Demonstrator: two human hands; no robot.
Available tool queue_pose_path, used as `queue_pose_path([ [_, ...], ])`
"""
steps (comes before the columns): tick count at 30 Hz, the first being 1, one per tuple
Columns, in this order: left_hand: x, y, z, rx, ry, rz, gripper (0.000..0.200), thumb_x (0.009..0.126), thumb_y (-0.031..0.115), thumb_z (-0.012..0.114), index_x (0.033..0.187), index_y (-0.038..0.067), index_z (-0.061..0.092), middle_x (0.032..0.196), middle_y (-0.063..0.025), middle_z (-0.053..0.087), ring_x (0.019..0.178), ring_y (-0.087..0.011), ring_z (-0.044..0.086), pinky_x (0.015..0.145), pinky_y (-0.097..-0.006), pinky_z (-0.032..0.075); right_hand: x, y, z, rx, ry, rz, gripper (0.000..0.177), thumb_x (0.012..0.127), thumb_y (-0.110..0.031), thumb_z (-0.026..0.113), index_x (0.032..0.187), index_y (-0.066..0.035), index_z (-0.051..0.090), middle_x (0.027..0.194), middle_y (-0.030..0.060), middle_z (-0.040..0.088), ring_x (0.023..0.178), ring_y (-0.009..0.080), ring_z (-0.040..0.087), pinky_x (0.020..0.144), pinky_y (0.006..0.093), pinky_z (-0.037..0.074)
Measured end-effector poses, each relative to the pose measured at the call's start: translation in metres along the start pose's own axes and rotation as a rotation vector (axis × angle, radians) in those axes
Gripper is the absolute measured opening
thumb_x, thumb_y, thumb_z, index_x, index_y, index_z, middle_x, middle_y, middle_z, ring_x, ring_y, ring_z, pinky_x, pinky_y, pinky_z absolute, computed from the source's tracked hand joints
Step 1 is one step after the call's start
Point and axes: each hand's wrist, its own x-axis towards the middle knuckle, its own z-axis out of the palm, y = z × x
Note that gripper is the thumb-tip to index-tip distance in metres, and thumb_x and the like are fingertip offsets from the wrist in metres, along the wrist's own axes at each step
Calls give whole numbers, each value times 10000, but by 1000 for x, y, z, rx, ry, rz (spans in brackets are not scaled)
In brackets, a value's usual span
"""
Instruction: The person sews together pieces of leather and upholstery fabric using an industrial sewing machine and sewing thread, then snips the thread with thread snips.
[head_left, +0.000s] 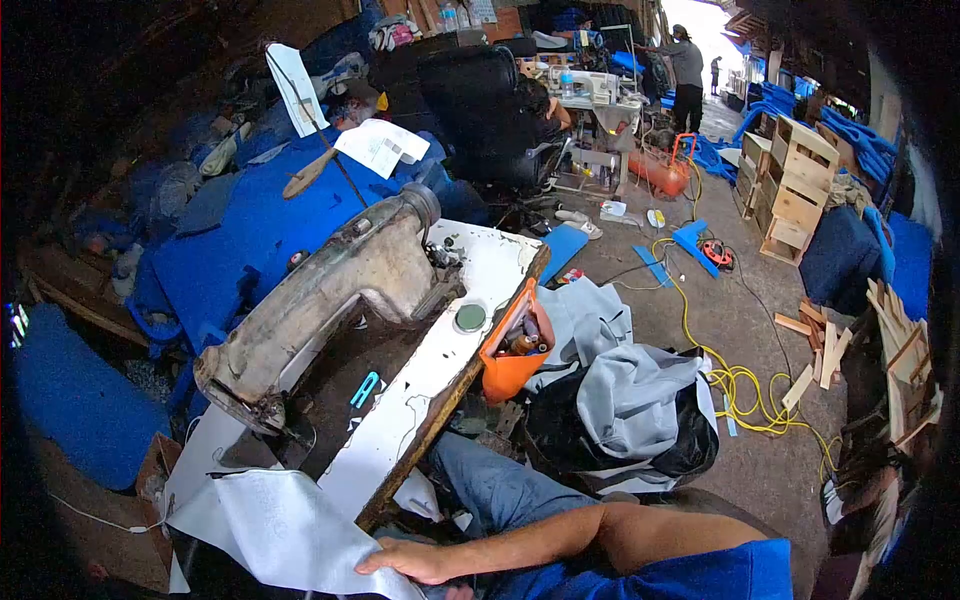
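Observation:
My right hand (412, 560) is closed on the edge of a light grey sheet of fabric (285, 530), with the thumb on top. The fabric drapes over the near end of a white sewing table (375, 455) with chipped edges. Only a sliver of my left hand (459, 593) shows below my right wrist, its fingers mostly hidden. An old, worn sewing machine (320, 290) stands on the table beyond the fabric. Light blue thread snips (365, 389) lie beside it, and a round green-topped item (469, 318) sits farther along the tabletop.
An orange pouch (505, 372) with small bottles or spools hangs at the table's edge. Grey fabric (640, 400) is heaped beside my leg. A yellow cord (745, 390), wood offcuts (825, 345) and wooden crates (800, 180) lie along the floor. A person (687, 80) stands far back.

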Motion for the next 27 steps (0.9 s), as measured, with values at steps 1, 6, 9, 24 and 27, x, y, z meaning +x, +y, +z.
queue_pose_path([
  [1, 4, 1, 51, -60, 21, 59, 653, 1054, 576, 574, 1300, -24, 653, 1340, -196, 682, 1215, -382, 655, 1141, -557, 475, -13, -18, 8, -63, -40, 14, 547, 921, -408, 779, 1174, 61, 659, 1124, 95, 671, 1060, 169, 601, 866, 327, 477],
  [6, 50, 45, 114, 290, 50, 251, 609, 1043, 519, 591, 1317, -22, 651, 1345, -193, 687, 1212, -361, 664, 1121, -531, 489, -25, 12, 2, -477, -71, -126, 450, 905, -346, 753, 1069, 73, 735, 957, 62, 739, 919, 157, 657, 828, 322, 517],
  [9, 60, 52, 114, 400, 78, 284, 585, 1036, 485, 601, 1327, -21, 651, 1347, -191, 690, 1210, -349, 669, 1109, -515, 497, -19, 26, -4, -461, -271, -166, 436, 878, -366, 792, 1000, 51, 751, 884, 61, 726, 889, 161, 655, 795, 319, 512],
  [24, 64, 56, 89, 387, 201, 284, 498, 1003, 314, 651, 1377, -15, 647, 1361, -182, 705, 1201, -287, 697, 1048, -436, 539, 10, -72, 98, -1182, -388, -971, 255, 911, -213, 728, 1067, -18, 674, 1002, 214, 671, 993, 397, 662, 863, 518, 531],
  [27, 58, 55, 74, 292, 242, 277, 489, 996, 280, 662, 1387, -14, 647, 1363, -180, 708, 1199, -275, 703, 1035, -421, 547, 100, -26, 98, -1721, -556, -501, 300, 814, -227, 734, 1007, 2, 714, 1061, 205, 673, 1088, 384, 637, 955, 509, 525],
])
